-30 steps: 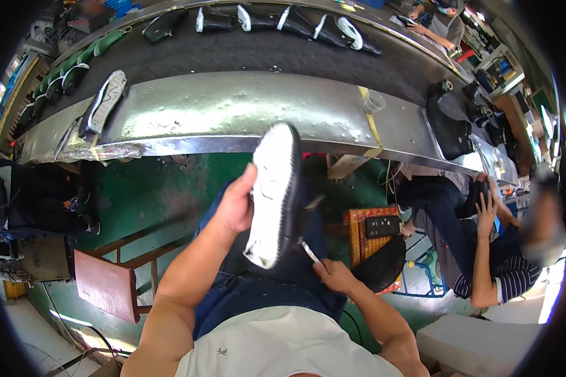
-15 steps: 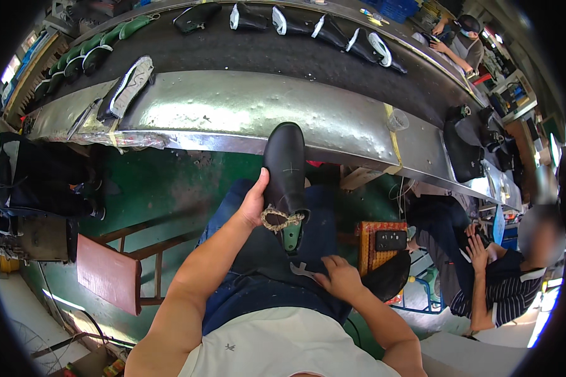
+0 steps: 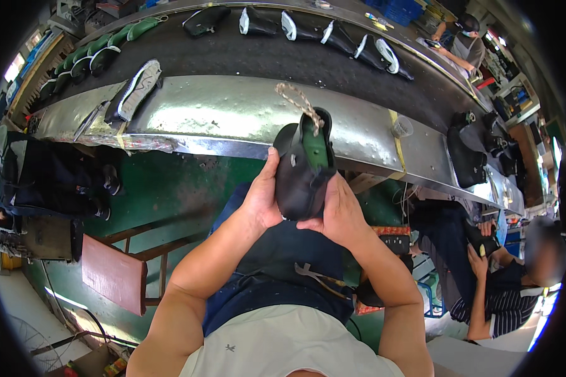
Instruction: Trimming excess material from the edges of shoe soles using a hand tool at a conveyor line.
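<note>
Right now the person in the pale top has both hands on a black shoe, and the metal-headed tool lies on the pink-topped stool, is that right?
Not quite: the metal-headed tool lies on the person's lap, not on the pink-topped stool, as the head view shows. The left hand and right hand are both on the black shoe.

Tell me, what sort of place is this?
Probably a shoe workshop: black shoes lie in a row along a long bench, the person's left hand and right hand hold another shoe, and a hammer-like tool lies on their lap.
</note>
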